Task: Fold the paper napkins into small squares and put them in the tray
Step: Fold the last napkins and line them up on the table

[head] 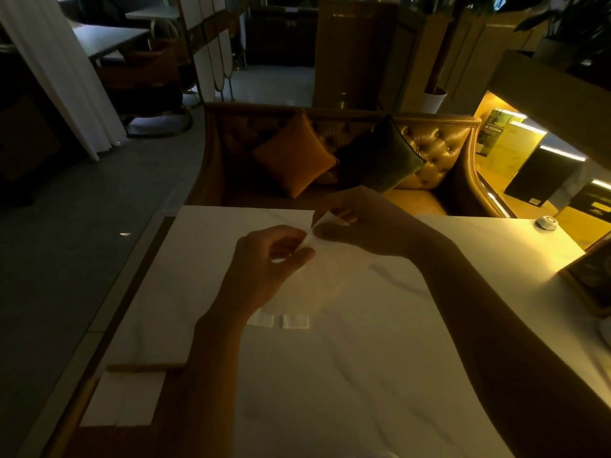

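A thin white paper napkin [325,272] hangs unfolded above the white table, held at its top edge by both hands. My left hand [264,262] pinches one upper corner between thumb and fingers. My right hand [360,223] pinches the other upper corner, just right of the left. A wooden tray [139,367] lies at the table's near left edge, with folded white napkin squares [124,399] lying side by side in it. My left forearm covers part of the tray's right side.
The white marble table [363,375] fills the foreground. A small round white call button [547,223] sits at the far right edge, a dark framed stand [591,276] near it. A tufted sofa with cushions [330,153] stands beyond the table.
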